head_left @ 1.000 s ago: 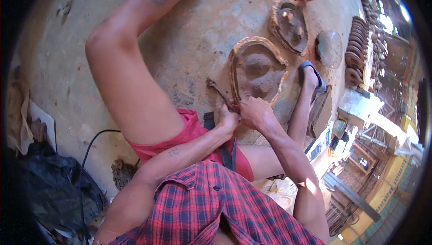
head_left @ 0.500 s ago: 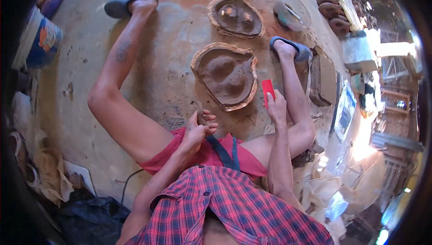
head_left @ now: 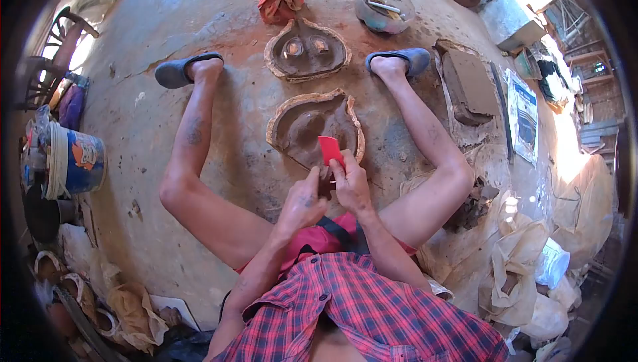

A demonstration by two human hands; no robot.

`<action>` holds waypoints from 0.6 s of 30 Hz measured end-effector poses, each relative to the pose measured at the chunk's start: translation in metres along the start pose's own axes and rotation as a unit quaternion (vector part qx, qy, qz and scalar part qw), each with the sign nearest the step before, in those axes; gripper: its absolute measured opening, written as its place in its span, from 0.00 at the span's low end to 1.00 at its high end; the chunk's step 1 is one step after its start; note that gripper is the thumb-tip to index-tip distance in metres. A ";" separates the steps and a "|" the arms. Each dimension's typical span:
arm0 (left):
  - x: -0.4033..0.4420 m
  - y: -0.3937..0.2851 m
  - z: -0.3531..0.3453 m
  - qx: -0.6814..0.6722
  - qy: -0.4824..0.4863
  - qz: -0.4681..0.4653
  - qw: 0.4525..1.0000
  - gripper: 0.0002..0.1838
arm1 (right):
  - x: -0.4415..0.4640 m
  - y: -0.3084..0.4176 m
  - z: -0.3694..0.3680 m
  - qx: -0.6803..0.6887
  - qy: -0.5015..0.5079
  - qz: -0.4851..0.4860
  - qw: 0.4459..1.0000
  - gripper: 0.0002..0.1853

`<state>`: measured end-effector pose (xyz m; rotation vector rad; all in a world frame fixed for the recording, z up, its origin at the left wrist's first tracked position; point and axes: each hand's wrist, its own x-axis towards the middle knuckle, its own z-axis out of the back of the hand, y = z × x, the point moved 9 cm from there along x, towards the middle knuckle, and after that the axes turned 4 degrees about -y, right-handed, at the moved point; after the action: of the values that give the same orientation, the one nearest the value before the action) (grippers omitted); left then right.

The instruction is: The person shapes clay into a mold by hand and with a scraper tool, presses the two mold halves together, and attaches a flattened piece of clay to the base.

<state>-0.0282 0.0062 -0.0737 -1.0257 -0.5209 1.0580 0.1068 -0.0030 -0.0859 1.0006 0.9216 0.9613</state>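
My right hand (head_left: 351,185) holds a flat red scraper (head_left: 330,150) upright between thumb and fingers. Beside it, almost touching, my left hand (head_left: 304,204) is closed on a piece of brown clay, which shows only in part between the hands. Just beyond them lies a mold lined with brown clay (head_left: 292,126), its rim rough and light brown; the scraper overlaps its near part in view. Farther off sits a second clay-lined mold (head_left: 308,63) with two light round spots inside.
A red cloth (head_left: 279,4) and a bowl with tools (head_left: 384,8) lie at the far side. Right stands a clay block (head_left: 469,86); plastic sheets (head_left: 512,255) lie nearer. A blue and white bucket (head_left: 83,161) is at left. My sandalled feet flank the molds.
The hands came apart half a second ago, showing the scraper and a curved clay strip, and are now close together again. The head view has turned, bringing both feet and the bucket into sight.
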 end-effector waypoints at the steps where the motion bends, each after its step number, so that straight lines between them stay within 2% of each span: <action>1: 0.006 -0.008 -0.001 -0.001 0.004 -0.003 1.000 0.20 | -0.001 0.008 0.011 -0.067 -0.067 0.021 0.995 0.11; 2: 0.013 -0.019 -0.002 0.046 0.013 0.002 0.999 0.21 | -0.002 0.013 0.019 -0.066 -0.113 0.035 0.991 0.12; 3: 0.018 -0.026 -0.005 0.091 0.022 0.008 0.996 0.23 | -0.003 0.014 0.022 -0.069 -0.119 0.033 0.990 0.12; 4: 0.024 -0.034 -0.006 0.109 0.011 -0.025 0.994 0.25 | -0.005 0.017 0.033 -0.061 -0.161 0.047 0.984 0.13; 6: 0.039 -0.053 -0.018 0.097 0.026 -0.031 0.994 0.26 | -0.004 0.018 0.057 -0.055 -0.205 0.061 0.975 0.13; 8: 0.054 -0.083 -0.040 0.068 0.050 -0.059 0.995 0.28 | -0.009 0.017 0.102 -0.087 -0.297 0.103 0.945 0.17; 9: 0.062 -0.104 -0.055 0.047 0.062 -0.088 0.993 0.30 | -0.015 0.035 0.129 -0.057 -0.360 0.119 0.924 0.18; 10: 0.067 -0.134 -0.072 -0.019 0.102 -0.144 0.984 0.36 | -0.026 0.060 0.160 -0.028 -0.422 0.133 0.896 0.19; 11: 0.068 -0.161 -0.089 -0.086 0.142 -0.198 0.966 0.43 | -0.038 0.074 0.192 -0.059 -0.473 0.083 0.875 0.20; 13: 0.066 -0.198 -0.113 -0.252 0.169 -0.305 0.903 0.50 | -0.067 0.063 0.285 -0.171 -0.551 0.078 0.813 0.23; 14: 0.071 -0.197 -0.116 -0.256 0.167 -0.306 0.902 0.50 | -0.082 0.087 0.306 -0.143 -0.574 0.089 0.801 0.22; 15: 0.078 -0.194 -0.112 -0.238 0.140 -0.318 0.907 0.47 | -0.099 0.101 0.328 -0.189 -0.610 0.088 0.764 0.20; 16: 0.084 -0.190 -0.105 -0.218 0.113 -0.328 0.912 0.43 | -0.114 0.072 0.378 -0.216 -0.599 0.105 0.764 0.19; 17: 0.096 -0.173 -0.078 -0.266 0.064 -0.280 0.920 0.29 | -0.126 0.056 0.407 -0.231 -0.596 0.092 0.763 0.18; 18: 0.107 -0.141 -0.055 -0.271 0.008 -0.198 0.942 0.22 | -0.135 0.045 0.423 -0.293 -0.584 0.035 0.757 0.18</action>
<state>0.1260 0.0614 0.0129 -1.3352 -0.9961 0.5506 0.4502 -0.2239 0.0941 0.8440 -0.4681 0.4339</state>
